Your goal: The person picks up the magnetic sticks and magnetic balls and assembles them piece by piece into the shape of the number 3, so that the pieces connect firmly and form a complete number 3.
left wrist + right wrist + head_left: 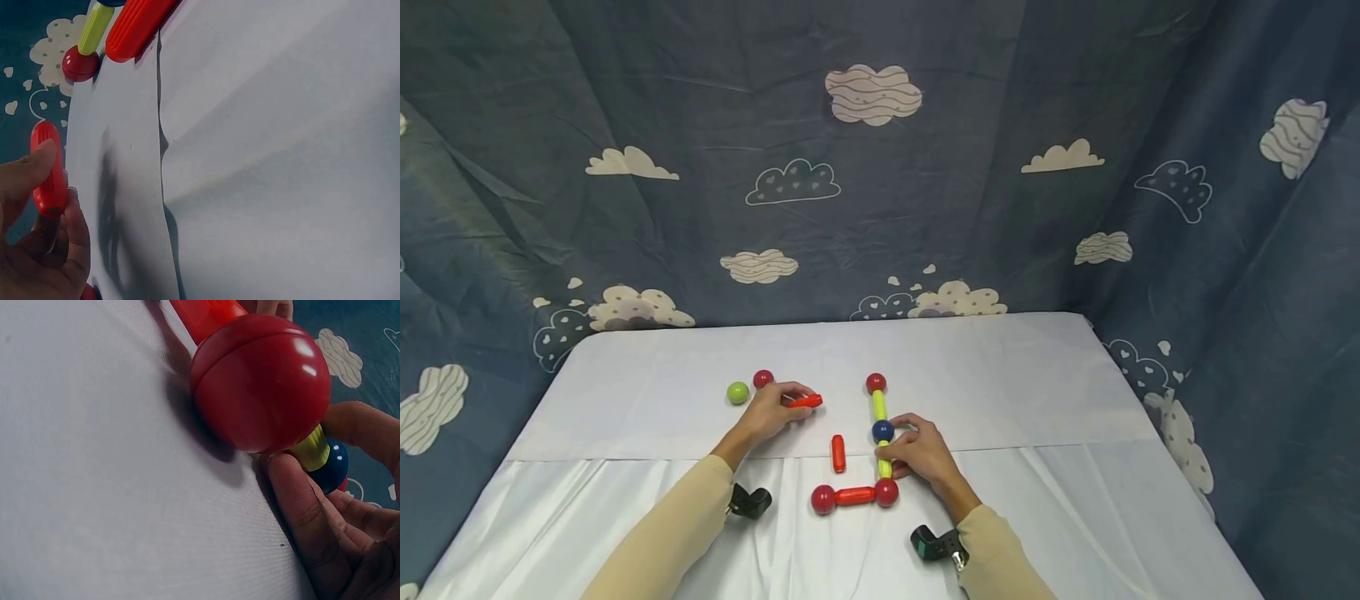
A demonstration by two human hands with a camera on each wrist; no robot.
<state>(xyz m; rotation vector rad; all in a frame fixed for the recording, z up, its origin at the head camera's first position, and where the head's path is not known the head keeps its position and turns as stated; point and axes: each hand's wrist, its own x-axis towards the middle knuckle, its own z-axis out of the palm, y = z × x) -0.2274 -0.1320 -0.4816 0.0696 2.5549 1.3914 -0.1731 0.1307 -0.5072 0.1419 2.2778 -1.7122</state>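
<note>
My left hand (777, 408) pinches a ridged red rod (806, 402) between thumb and fingers, above the back part of the table. In the left wrist view the rod (49, 178) is in the fingers, its lower end free. My right hand (927, 452) grips the lower yellow-green rod (885, 470) of a joined ball-and-rod figure. That rod runs from a blue ball (883, 431) to a red corner ball (887, 492), which fills much of the right wrist view. Another yellow-green rod (879, 406) leads up to a red ball (876, 382). A red rod (855, 496) joins the corner to a left red ball (823, 499).
One loose red rod (838, 454) lies between the hands. A green ball (737, 392) and a red ball (763, 379) sit left of the left hand. White cloth (1037, 383) covers the table, and a dark cloud-print curtain (955, 208) hangs behind and beside it.
</note>
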